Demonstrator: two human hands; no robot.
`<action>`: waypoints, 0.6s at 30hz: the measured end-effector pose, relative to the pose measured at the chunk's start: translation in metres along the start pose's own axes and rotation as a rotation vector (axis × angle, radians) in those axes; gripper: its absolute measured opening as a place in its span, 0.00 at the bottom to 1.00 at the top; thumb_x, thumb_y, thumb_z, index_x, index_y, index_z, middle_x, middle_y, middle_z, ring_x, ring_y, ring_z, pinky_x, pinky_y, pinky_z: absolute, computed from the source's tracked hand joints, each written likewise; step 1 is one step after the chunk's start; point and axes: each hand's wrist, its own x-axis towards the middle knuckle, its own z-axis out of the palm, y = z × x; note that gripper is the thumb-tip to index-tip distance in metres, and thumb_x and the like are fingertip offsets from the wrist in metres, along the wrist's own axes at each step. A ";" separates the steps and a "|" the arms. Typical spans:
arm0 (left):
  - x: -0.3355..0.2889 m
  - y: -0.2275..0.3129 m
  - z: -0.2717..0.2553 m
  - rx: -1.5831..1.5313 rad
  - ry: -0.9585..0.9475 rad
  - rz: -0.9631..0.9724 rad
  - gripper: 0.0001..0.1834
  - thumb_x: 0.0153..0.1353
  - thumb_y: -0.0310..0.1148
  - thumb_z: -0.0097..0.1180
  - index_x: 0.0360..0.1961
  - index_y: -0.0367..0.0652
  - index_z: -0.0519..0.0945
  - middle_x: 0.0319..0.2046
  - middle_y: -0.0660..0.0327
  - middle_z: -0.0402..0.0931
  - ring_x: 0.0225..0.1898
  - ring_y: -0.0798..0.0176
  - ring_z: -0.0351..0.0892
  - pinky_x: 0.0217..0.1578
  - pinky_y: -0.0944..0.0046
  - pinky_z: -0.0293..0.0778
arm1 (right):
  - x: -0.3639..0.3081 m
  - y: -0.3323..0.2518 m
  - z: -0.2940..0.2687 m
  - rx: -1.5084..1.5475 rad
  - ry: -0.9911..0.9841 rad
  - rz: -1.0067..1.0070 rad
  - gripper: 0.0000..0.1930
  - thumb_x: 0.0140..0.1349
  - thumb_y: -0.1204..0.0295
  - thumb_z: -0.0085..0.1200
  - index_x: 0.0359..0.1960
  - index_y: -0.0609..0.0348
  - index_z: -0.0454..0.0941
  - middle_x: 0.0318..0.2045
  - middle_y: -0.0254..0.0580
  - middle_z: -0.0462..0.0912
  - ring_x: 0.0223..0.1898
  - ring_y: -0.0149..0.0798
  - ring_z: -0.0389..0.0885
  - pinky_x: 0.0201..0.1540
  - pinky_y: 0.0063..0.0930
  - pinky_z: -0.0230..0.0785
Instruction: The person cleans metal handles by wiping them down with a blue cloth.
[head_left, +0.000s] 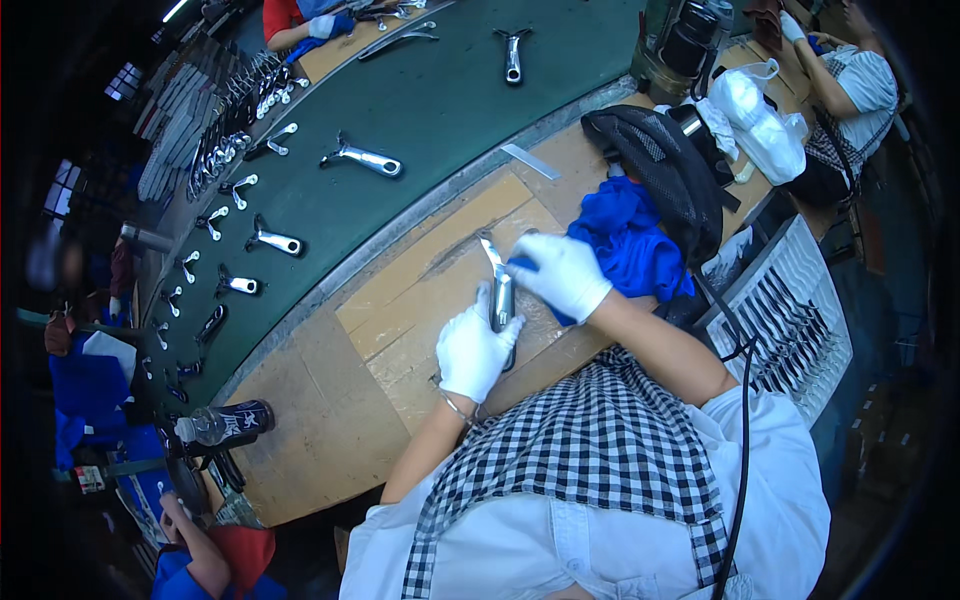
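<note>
My left hand (473,352), in a white glove, is closed round a shiny metal tool (503,295) with a dark-edged handle. Its narrow bright end points away from me, and the glove hides part of the handle. Just right of that bright end, my right hand (568,276), also white-gloved, has its fingers curled in. A bit of blue cloth (522,263) shows between those fingers, close against the tool. Beneath both hands is a tan board (400,335) with a worn, tape-covered surface.
Beyond the bench, a green conveyor belt (440,110) carries chrome fork-headed tools (370,160). Blue cloth (625,225) and a black mesh bag (660,170) lie to the right, near a white tray of metal parts (785,315). A bottle (225,424) lies at left. Co-workers sit around.
</note>
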 end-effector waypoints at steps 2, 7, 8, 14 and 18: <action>0.009 0.002 0.000 -0.006 -0.027 0.001 0.32 0.62 0.55 0.59 0.62 0.46 0.75 0.28 0.47 0.83 0.32 0.44 0.84 0.34 0.46 0.77 | -0.004 -0.011 0.011 0.010 -0.063 0.115 0.11 0.61 0.58 0.59 0.34 0.49 0.76 0.28 0.45 0.84 0.32 0.51 0.85 0.35 0.46 0.76; 0.029 -0.012 -0.002 -0.084 0.002 -0.036 0.21 0.69 0.52 0.52 0.47 0.46 0.82 0.28 0.47 0.82 0.33 0.43 0.82 0.35 0.46 0.75 | 0.015 -0.001 0.013 -0.102 -0.012 0.135 0.11 0.62 0.61 0.58 0.33 0.53 0.73 0.26 0.46 0.83 0.29 0.50 0.85 0.32 0.46 0.76; 0.041 -0.013 -0.003 -0.153 0.034 -0.021 0.20 0.69 0.51 0.51 0.42 0.44 0.84 0.28 0.47 0.82 0.33 0.42 0.81 0.35 0.46 0.74 | 0.013 -0.001 0.015 -0.102 -0.010 0.134 0.11 0.62 0.61 0.58 0.33 0.53 0.73 0.26 0.46 0.83 0.29 0.50 0.85 0.32 0.46 0.76; 0.085 -0.016 0.003 -0.074 0.126 -0.017 0.25 0.69 0.52 0.49 0.24 0.45 0.84 0.28 0.50 0.82 0.34 0.44 0.81 0.37 0.47 0.74 | 0.004 -0.003 0.011 -0.046 0.026 0.052 0.11 0.62 0.61 0.59 0.32 0.53 0.73 0.26 0.46 0.83 0.29 0.49 0.85 0.31 0.44 0.76; 0.087 -0.018 -0.005 0.017 0.011 -0.114 0.22 0.69 0.51 0.49 0.31 0.47 0.85 0.33 0.51 0.84 0.37 0.44 0.82 0.41 0.48 0.75 | 0.017 0.015 -0.001 -0.171 0.041 0.209 0.13 0.62 0.58 0.58 0.33 0.53 0.74 0.28 0.47 0.84 0.30 0.51 0.84 0.33 0.46 0.76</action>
